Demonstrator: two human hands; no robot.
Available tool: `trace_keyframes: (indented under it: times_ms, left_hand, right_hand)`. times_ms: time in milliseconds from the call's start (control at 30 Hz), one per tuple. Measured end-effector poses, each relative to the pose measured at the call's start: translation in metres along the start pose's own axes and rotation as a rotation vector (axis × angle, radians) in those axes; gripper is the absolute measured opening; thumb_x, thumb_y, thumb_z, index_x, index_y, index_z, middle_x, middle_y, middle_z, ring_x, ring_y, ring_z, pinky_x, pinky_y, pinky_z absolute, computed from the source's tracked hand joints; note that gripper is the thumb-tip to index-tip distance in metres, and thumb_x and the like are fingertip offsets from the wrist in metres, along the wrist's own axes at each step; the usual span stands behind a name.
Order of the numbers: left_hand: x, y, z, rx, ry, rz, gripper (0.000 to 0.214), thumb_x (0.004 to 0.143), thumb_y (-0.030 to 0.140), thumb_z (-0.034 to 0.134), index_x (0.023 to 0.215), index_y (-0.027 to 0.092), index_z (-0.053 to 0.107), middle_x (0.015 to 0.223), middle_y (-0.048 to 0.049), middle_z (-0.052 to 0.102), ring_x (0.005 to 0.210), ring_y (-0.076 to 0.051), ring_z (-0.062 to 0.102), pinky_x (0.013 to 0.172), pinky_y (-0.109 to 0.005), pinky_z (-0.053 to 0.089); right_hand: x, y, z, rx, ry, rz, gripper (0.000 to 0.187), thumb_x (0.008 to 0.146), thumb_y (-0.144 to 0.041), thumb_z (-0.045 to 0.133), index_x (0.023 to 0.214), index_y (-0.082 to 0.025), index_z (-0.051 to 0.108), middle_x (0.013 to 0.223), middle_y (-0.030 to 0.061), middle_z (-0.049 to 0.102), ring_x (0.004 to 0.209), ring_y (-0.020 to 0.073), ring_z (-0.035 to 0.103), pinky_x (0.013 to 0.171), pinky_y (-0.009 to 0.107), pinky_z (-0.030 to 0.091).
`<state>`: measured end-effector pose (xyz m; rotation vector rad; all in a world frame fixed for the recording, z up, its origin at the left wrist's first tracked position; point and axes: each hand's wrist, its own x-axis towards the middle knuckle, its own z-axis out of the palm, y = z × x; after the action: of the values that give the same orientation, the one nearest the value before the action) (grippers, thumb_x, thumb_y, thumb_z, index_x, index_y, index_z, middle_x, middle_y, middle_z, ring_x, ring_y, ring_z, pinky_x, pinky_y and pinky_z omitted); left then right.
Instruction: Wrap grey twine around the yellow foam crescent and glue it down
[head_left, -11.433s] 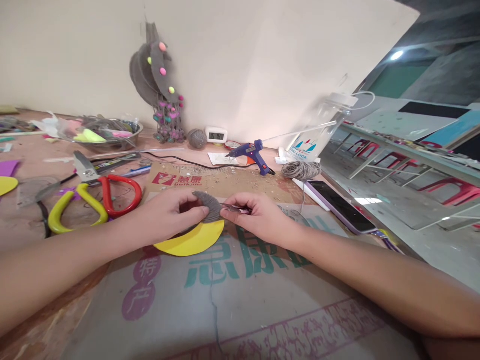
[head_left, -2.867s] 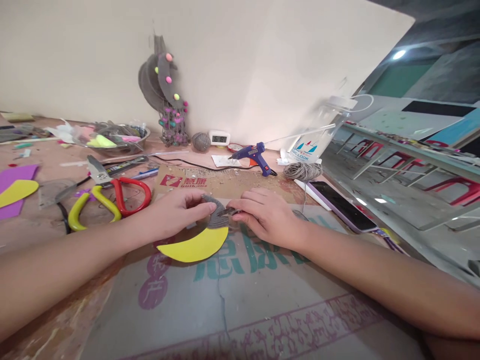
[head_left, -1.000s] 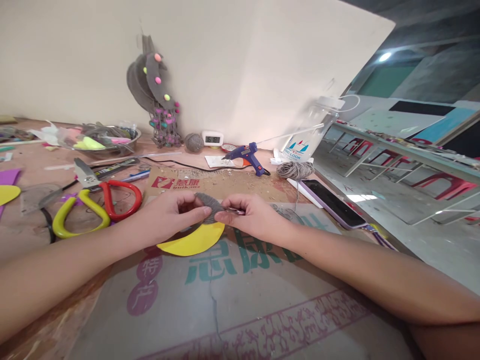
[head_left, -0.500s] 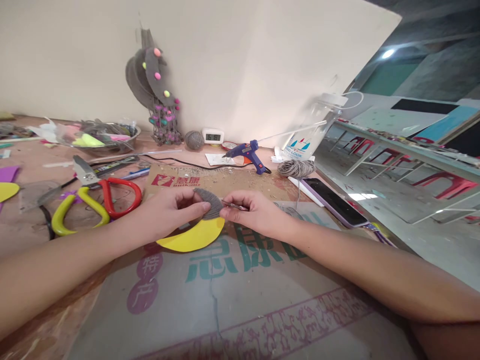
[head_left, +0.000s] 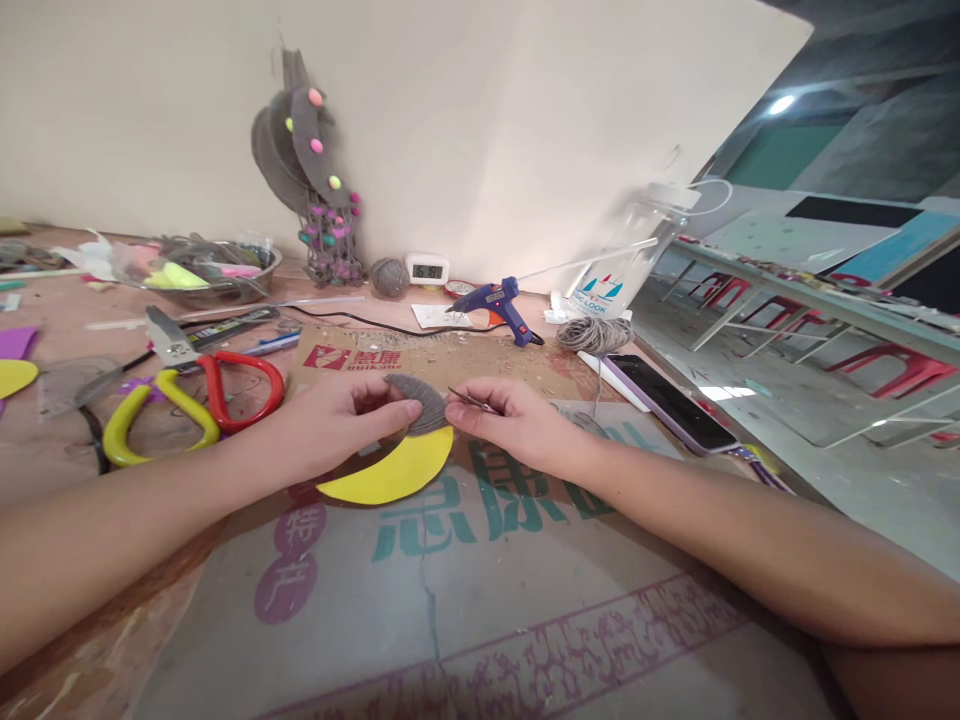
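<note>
Drawn clear of the grey surface they pressed a second ago, the fingertips [head_left: 455,412] of the right hand [head_left: 517,420] sit just beside the right edge of a yellow crescent [head_left: 397,470]. They pinch a slim pointed tool [head_left: 466,398], apparently tweezers, its tip angled up and to the left, apart from the work. Opposite, the left hand [head_left: 352,418] keeps much the same grip, thumb and forefinger closed on the crescent's upper end; its other fingers are mostly hidden.

Grey yarn [head_left: 427,412] covers that upper part, while the lower stretch shows bare yellow. The crescent lies between the two hands, over a printed mat [head_left: 375,620]; whether it touches the mat cannot be told. Farther back, the blue glue gun [head_left: 499,303] and a loose yarn skein [head_left: 595,334] stay put, as do the red-and-yellow-handled scissors [head_left: 240,390] at left.

By all appearances, the step in hand is setting and smoothing yarn rows across the crescent. The next move seems to call for a steady left grip and a light touch of the tool's tip along the grey-yellow border.
</note>
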<state>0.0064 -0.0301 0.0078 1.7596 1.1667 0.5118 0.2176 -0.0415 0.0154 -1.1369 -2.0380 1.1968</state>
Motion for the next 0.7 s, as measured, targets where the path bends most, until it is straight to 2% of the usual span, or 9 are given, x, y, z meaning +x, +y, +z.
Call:
trace_keyframes:
  times_ms: [100,200,300,533,700]
  left_hand:
    - [0.0007,0.001,0.0002,0.02,0.017,0.037,0.037,0.077,0.053,0.05,0.076,0.018,0.06,0.052,0.004,0.046,0.041,-0.007,0.038,0.035,-0.018,0.024]
    - [0.0008,0.004,0.0011,0.095,0.064,0.101,0.035,0.074,0.052,0.054,0.068,0.018,0.06,0.052,0.0038,0.046,0.045,-0.008,0.038,0.037,-0.018,0.025]
    - [0.0004,0.0055,0.0022,0.179,0.093,0.101,0.036,0.072,0.053,0.056,0.064,0.019,0.06,0.051,0.0039,0.046,0.046,-0.009,0.039,0.038,-0.019,0.025]
    - [0.0012,0.0032,0.0004,0.239,0.066,0.115,0.037,0.075,0.053,0.052,0.062,0.019,0.056,0.051,0.0039,0.044,0.046,-0.009,0.038,0.039,-0.02,0.025]
    - [-0.0008,0.0059,-0.0003,0.209,0.013,0.144,0.034,0.079,0.05,0.047,0.065,0.019,0.053,0.055,0.005,0.039,0.049,-0.009,0.038,0.041,-0.02,0.028]
  right_hand:
    - [0.0005,0.0021,0.0005,-0.049,0.019,0.008,0.029,0.082,-0.043,0.05,0.075,-0.016,0.054,0.062,-0.0045,0.036,0.057,0.0076,0.033,0.051,0.021,0.028]
    - [0.0003,0.0022,0.001,-0.084,0.039,-0.006,0.03,0.083,-0.043,0.049,0.074,-0.015,0.053,0.062,-0.0046,0.035,0.056,0.0073,0.032,0.05,0.02,0.027]
    - [-0.0005,0.0007,0.0015,-0.099,0.04,-0.003,0.03,0.083,-0.044,0.049,0.075,-0.015,0.054,0.063,-0.0041,0.037,0.057,0.0076,0.033,0.051,0.02,0.028]
    - [-0.0016,0.0003,0.0022,-0.104,0.037,-0.001,0.03,0.083,-0.045,0.048,0.077,-0.016,0.055,0.063,-0.0038,0.037,0.057,0.0084,0.034,0.051,0.021,0.028]
    - [-0.0009,-0.001,0.0013,-0.05,0.059,-0.011,0.03,0.082,-0.045,0.05,0.072,-0.016,0.052,0.061,-0.0049,0.034,0.055,0.0074,0.031,0.05,0.02,0.026]
